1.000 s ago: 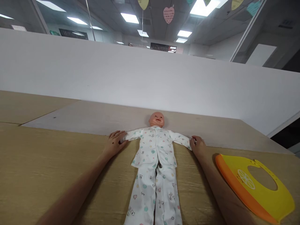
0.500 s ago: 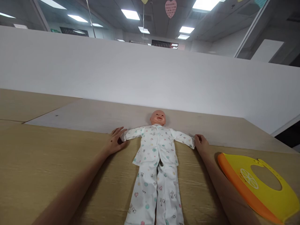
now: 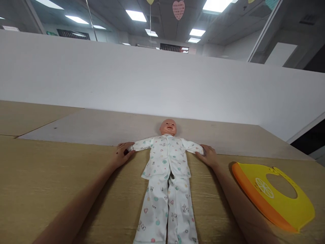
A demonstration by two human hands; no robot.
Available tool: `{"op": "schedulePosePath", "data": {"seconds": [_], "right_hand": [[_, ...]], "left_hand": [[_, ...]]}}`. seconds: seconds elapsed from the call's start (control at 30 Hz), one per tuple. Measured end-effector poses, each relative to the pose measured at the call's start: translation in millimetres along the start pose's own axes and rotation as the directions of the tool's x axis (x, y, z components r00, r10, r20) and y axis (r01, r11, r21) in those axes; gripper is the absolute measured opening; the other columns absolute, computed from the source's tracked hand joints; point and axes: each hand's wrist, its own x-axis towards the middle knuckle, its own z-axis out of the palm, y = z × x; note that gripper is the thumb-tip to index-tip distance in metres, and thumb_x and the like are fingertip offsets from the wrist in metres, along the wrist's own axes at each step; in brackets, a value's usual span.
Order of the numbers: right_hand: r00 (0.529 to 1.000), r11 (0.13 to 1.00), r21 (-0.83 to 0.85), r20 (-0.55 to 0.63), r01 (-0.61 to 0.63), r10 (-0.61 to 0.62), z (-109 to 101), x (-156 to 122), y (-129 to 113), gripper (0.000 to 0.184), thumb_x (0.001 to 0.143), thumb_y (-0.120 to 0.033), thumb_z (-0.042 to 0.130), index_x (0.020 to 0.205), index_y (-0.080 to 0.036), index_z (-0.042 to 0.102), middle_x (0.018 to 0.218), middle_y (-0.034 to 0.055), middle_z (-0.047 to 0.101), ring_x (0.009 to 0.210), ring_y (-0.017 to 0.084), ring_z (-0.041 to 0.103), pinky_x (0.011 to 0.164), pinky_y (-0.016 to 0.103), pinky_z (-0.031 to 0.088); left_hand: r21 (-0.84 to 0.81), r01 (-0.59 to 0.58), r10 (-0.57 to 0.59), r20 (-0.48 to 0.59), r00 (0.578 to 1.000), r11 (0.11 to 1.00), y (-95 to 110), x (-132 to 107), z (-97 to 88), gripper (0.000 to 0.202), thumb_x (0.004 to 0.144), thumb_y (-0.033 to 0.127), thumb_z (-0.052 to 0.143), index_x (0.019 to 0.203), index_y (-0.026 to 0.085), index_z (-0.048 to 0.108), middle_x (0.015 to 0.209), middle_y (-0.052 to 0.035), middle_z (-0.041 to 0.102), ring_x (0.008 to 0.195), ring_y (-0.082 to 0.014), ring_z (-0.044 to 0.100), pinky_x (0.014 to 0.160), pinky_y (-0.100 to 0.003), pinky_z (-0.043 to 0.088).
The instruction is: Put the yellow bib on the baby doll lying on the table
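Note:
A baby doll in white patterned pyjamas lies face up on the wooden table, head away from me and arms spread. My left hand pinches the cuff of the doll's sleeve on the left side. On the other side, my right hand is closed on the end of the opposite sleeve. Both my forearms reach forward along the doll's sides.
A yellow and orange silicone bib lies flat at the right of the table. A grey board covers the far part of the tabletop. A white partition wall stands right behind it.
My left hand went from fingers loose beside the cuff to pinching it. The right hand slid slightly inward along the sleeve. The view shifted a little.

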Motion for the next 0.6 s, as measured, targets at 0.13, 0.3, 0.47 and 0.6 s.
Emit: {"op": "schedulePosePath", "data": {"seconds": [0.13, 0.3, 0.47, 0.6], "right_hand": [[0.999, 0.999, -0.029, 0.027, -0.040, 0.041, 3, 0, 3, 0.050, 0.084, -0.054, 0.048, 0.113, -0.015, 0.060, 0.110, 0.0111, 0.067, 0.104, 0.026, 0.060, 0.093, 0.038, 0.043], [0.999, 0.999, -0.037, 0.035, 0.001, 0.001, -2, -2, 8, 0.052, 0.083, -0.056, 0.051, 0.114, -0.016, 0.060, 0.110, 0.0094, 0.067, 0.105, 0.026, 0.058, 0.095, 0.038, 0.042], [0.996, 0.998, -0.009, 0.069, 0.054, -0.054, -9, -8, 18, 0.052, 0.083, -0.054, 0.053, 0.118, -0.016, 0.058, 0.115, 0.0087, 0.065, 0.110, 0.026, 0.054, 0.098, 0.039, 0.040], [0.996, 0.999, 0.042, 0.079, 0.028, -0.032, -11, -12, 24, 0.054, 0.084, -0.054, 0.052, 0.122, -0.017, 0.056, 0.119, 0.0086, 0.063, 0.112, 0.025, 0.053, 0.100, 0.040, 0.039]], "left_hand": [[0.017, -0.011, 0.011, -0.030, 0.999, 1.000, -1, 1, 2.9, 0.048, 0.085, 0.055, 0.044, 0.114, 0.021, 0.063, 0.113, -0.0100, 0.068, 0.111, -0.0279, 0.058, 0.098, -0.045, 0.045], [0.043, -0.046, 0.047, -0.034, 0.998, 0.998, 0, -1, 2.7, 0.047, 0.087, 0.051, 0.044, 0.119, 0.020, 0.060, 0.116, -0.0105, 0.066, 0.112, -0.0274, 0.057, 0.099, -0.045, 0.044], [0.115, -0.025, 0.029, -0.031, 0.999, 0.993, -2, -2, 4.1, 0.057, 0.085, 0.050, 0.046, 0.132, 0.018, 0.047, 0.127, -0.0133, 0.060, 0.117, -0.0297, 0.054, 0.101, -0.044, 0.042], [0.131, 0.000, 0.008, -0.062, 0.998, 0.991, -3, -2, 5.9, 0.063, 0.082, 0.050, 0.048, 0.133, 0.014, 0.044, 0.126, -0.0168, 0.059, 0.117, -0.0320, 0.054, 0.101, -0.046, 0.041]]}}
